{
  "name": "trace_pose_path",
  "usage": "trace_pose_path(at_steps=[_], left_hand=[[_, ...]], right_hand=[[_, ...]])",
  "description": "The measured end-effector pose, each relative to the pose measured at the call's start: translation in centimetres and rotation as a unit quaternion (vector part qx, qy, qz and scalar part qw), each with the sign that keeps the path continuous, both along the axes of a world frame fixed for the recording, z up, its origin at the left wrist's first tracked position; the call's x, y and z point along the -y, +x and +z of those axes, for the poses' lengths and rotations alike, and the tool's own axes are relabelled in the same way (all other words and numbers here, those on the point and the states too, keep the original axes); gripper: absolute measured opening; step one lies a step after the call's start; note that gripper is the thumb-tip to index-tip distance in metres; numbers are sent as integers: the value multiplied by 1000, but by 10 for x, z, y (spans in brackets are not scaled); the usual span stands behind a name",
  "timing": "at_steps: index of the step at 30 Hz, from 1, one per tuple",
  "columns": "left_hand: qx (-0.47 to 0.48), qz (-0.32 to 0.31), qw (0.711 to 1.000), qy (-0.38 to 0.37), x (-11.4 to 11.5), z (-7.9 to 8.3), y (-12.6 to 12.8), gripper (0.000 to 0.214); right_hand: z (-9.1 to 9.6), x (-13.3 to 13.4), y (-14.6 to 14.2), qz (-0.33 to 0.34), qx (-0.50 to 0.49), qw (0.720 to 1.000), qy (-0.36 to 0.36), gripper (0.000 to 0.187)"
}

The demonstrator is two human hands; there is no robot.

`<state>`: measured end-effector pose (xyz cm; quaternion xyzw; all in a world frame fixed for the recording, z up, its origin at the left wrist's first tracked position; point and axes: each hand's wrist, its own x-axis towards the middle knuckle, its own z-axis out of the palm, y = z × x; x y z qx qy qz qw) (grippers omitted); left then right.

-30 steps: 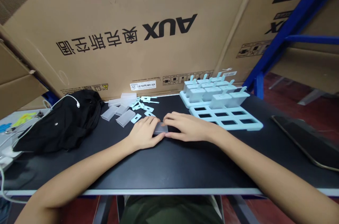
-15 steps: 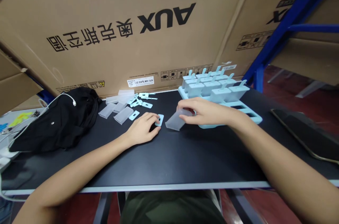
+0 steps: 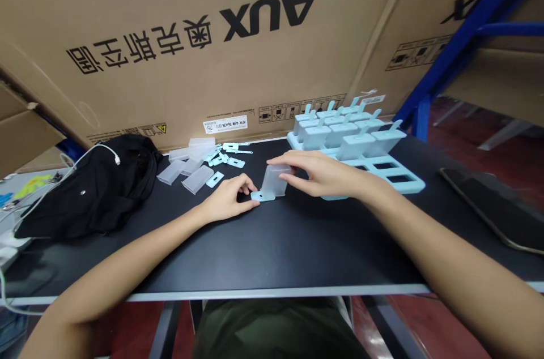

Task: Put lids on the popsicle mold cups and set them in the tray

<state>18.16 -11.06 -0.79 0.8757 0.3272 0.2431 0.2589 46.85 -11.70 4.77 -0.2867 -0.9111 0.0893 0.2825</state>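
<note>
My right hand (image 3: pixel 312 173) pinches a translucent popsicle mold (image 3: pixel 274 180) near its top and holds it upright, slightly tilted. The mold's lower end meets a flat light-blue lid (image 3: pixel 260 196) with a slot, lying on the table; whether it sits in the lid I cannot tell. Thumb and fingers of my left hand (image 3: pixel 229 199) grip the left end of that lid. To the right, a light-blue popsicle rack (image 3: pixel 406 185) carries several capped molds (image 3: pixel 355 145) with sticks up. Left of my hands lie loose translucent molds (image 3: pixel 198 179) and blue lids and sticks (image 3: pixel 235 162).
A large cardboard box (image 3: pixel 178 87) stands along the table's back edge. At the left lie a black cloth bag (image 3: pixel 97 195) and a white cable (image 3: pixel 76 166). A dark phone-like slab (image 3: pixel 493 206) lies on the right, near a blue metal frame (image 3: pixel 459 47).
My right hand has moved slightly left, turning the mold from slanted to nearly upright over the lid. The lid now lies flatter beside my left fingers. The view has shifted slightly.
</note>
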Motion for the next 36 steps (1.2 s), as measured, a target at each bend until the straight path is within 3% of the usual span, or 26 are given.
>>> trace_pose_path(at_steps=[5, 13, 20, 23, 26, 28, 31, 33, 36], left_hand=[[43, 4, 998, -35, -2, -3, -2, 42], [36, 18, 999, -22, -3, -5, -2, 46], [29, 19, 999, -9, -4, -5, -2, 41], [11, 23, 1000, 11, -4, -5, -2, 41], [-11, 32, 999, 35, -2, -3, -1, 43], [-8, 47, 998, 41, -1, -1, -2, 41], [67, 66, 995, 16, 1, 0, -4, 44], [143, 80, 986, -14, 2, -2, -6, 52], [226, 114, 966, -52, 1, -8, -9, 59]], right_hand=[[-11, -1, -12, 40, -12, 998, 36, 38], [-24, 0, -31, 68, -54, 996, 33, 43], [-27, 3, -37, 23, -28, 999, 26, 42], [-25, 8, -39, 14, -35, 999, -1, 43], [-22, 7, -36, 38, -53, 995, -75, 42], [-18, -2, -33, 32, -73, 989, -122, 45], [-9, -33, -37, -81, -67, 988, -113, 50], [-5, -61, -50, -145, -27, 986, -81, 40], [-5, -101, -79, -144, 28, 986, -76, 26]])
